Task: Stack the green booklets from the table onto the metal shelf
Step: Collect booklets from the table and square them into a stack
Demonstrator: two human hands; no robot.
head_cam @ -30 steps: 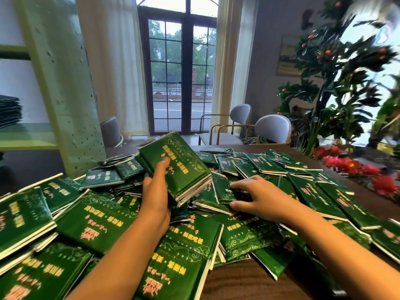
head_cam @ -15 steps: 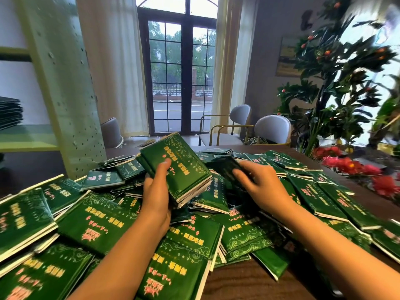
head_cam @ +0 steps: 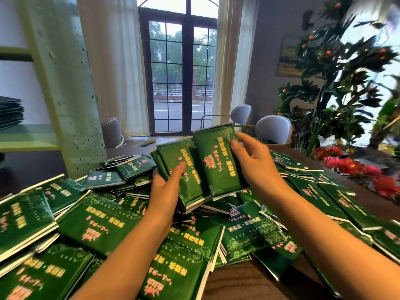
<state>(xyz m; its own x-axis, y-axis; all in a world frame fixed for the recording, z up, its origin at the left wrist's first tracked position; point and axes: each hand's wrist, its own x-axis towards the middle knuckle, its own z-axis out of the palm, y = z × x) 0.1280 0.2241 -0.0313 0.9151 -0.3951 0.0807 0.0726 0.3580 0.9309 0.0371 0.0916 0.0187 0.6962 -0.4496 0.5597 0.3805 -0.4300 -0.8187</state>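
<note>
Centrally, glossy rectangular booklets [head_cam: 217, 169], left hand [head_cam: 166, 188], right hand [head_cam: 254, 167] gripping

Daylight enters through the window [head_cam: 180, 70] at centre rear; its panes are bright, and the arched top is near white. A stronger source lies at upper right: the area behind the plant [head_cam: 337, 83] blows out to pale blue-white, and the foliage reads dark against it. The room itself is moderately dim. Light on the booklets [head_cam: 104, 224] is soft and diffuse; the glossy covers carry a faint sheen, and shadows between them are shallow. Wide-angle distortion bows the shelf [head_cam: 65, 83] upright and the curtains [head_cam: 114, 61]. Print on the booklets is smeared at lower left. The upper right corner shows streaked blur. The flowers [head_cam: 355, 167] are soft.
</note>
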